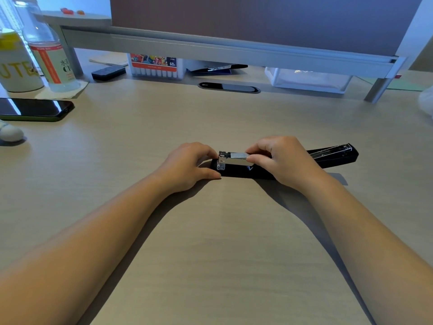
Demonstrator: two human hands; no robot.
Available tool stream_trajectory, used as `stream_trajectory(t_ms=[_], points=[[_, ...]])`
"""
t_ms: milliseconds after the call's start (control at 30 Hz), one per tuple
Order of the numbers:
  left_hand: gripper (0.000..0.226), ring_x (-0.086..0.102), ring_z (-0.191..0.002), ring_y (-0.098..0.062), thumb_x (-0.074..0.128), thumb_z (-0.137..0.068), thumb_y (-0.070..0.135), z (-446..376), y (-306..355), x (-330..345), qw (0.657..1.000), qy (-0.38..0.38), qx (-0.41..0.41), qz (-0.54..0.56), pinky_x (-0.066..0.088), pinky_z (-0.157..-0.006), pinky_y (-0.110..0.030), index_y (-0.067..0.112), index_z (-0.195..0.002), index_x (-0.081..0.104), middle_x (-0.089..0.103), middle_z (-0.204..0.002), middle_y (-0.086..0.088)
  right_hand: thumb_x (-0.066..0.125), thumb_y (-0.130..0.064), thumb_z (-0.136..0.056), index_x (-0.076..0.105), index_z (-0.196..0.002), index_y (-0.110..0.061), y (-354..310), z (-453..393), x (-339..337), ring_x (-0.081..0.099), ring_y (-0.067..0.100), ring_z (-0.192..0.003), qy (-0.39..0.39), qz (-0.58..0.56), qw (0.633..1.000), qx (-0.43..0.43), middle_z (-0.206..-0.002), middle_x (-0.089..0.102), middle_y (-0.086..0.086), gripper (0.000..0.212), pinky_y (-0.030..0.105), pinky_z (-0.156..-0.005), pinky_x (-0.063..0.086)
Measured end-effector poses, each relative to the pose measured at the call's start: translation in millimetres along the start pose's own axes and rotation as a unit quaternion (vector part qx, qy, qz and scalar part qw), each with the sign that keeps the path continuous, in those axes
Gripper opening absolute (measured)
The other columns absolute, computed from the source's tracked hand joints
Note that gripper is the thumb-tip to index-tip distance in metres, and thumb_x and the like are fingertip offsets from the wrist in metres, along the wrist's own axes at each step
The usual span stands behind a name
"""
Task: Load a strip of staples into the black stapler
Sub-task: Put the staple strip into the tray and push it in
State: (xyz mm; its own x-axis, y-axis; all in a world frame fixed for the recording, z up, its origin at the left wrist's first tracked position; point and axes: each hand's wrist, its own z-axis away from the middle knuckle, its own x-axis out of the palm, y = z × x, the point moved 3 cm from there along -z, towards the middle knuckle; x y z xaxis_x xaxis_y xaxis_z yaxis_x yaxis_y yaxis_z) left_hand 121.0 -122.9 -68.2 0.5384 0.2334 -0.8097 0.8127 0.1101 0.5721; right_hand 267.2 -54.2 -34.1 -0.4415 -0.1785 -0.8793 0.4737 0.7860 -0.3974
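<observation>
Far left on the counter (pixel 234 231) there's a white cup (pixel 16 64) with yellow letters, "UTE" is all I can read, then a clear bottle (pixel 50 55) with an orange-striped label whose print is too small to make out. The marker box (pixel 154 66) under the shelf says "60".

Your left hand (pixel 187 165) is curled around the front end of the black stapler (pixel 328 158), thumb flat beside the base, pinning it down. The stapler lies mid-counter, opened out with its lid flung right. Your right hand (pixel 278 158) pinches the strip of staples (pixel 239 156) between thumb and forefinger, right over the metal channel.

Looks like you're mid-insertion. Next you'd need to seat the strip flat, then swing the lid shut.
</observation>
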Motion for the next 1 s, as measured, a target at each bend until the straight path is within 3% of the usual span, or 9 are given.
stream_trajectory(t_ms=[200,400,767,1000], points=[[0.039,0.047,-0.110,-0.023,0.066,-0.073,0.025,-0.4,0.0,-0.2,1.000,-0.003,-0.001,-0.002,0.036,-0.093,-0.034,0.014,-0.109,0.057,0.058,-0.118,-0.007,0.058,-0.018,-0.083,0.061,-0.109,-0.008,2.2,3.2,3.4,0.058,0.024,-0.103,-0.002,-0.011,1.000,0.014,-0.113,0.066,0.011,0.028,0.037,-0.092,0.044],[0.038,0.047,-0.109,-0.021,0.066,-0.073,0.025,-0.1,0.0,-0.2,1.000,0.001,0.001,0.006,0.034,-0.088,-0.030,0.014,-0.109,0.058,0.058,-0.118,-0.007,0.062,-0.022,-0.080,0.064,-0.088,-0.009,6.3,8.8,1.9,0.057,0.024,-0.089,0.017,-0.004,1.000,0.019,-0.096,0.066,0.009,0.015,0.041,-0.082,0.048],[0.039,0.047,-0.110,-0.021,0.065,-0.073,0.026,-0.7,-1.0,0.6,1.000,-0.003,-0.004,-0.002,0.035,-0.089,-0.031,0.016,-0.110,0.057,0.058,-0.119,-0.006,0.058,-0.023,-0.082,0.062,-0.101,-0.012,3.0,4.4,11.9,0.055,0.025,-0.096,-0.007,0.010,1.000,0.005,-0.107,0.064,0.010,0.022,0.044,-0.086,0.047],[0.036,0.044,-0.099,-0.015,0.065,-0.074,0.022,0.8,-0.3,1.2,1.000,0.003,0.000,0.013,0.033,-0.086,-0.029,0.014,-0.108,0.058,0.059,-0.117,-0.007,0.060,-0.031,-0.080,0.056,-0.108,-0.013,18.2,17.7,-12.0,0.053,0.025,-0.107,0.050,0.089,0.993,0.058,-0.115,0.063,0.005,0.034,0.036,-0.088,0.038]])
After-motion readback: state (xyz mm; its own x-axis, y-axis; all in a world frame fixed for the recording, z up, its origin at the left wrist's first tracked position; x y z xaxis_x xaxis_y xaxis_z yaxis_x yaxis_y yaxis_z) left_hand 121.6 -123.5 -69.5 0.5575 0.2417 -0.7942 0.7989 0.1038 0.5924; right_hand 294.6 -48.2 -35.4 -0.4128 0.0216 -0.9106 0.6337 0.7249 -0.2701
